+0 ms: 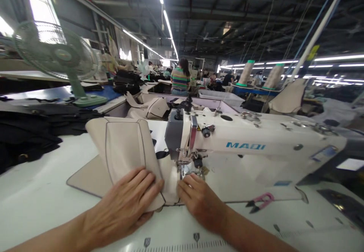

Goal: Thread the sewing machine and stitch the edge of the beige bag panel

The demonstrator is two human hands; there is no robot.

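Observation:
A beige leather-like bag panel point(125, 145) with dark edges lies partly folded on the white sewing table, left of the needle. My left hand point(127, 195) grips its near edge, fingers on top and the thumb side tucked under. Close in front of the presser foot point(183, 168), my right hand point(199, 199) has its fingers curled together at the panel's right edge; the fingertips' exact hold is partly hidden. The sewing machine point(247, 142), white with blue MAQI lettering, stretches to the right. Part of the panel near the needle is hidden by the machine head and my fingers.
Pink-handled thread snips point(263, 202) lie right of my right hand. Dark fabric point(28, 130) is piled at left below a green fan point(62, 54). Behind the machine sit more beige pieces point(150, 107) and thread cones point(247, 73). A person point(181, 78) in a striped top is farther back.

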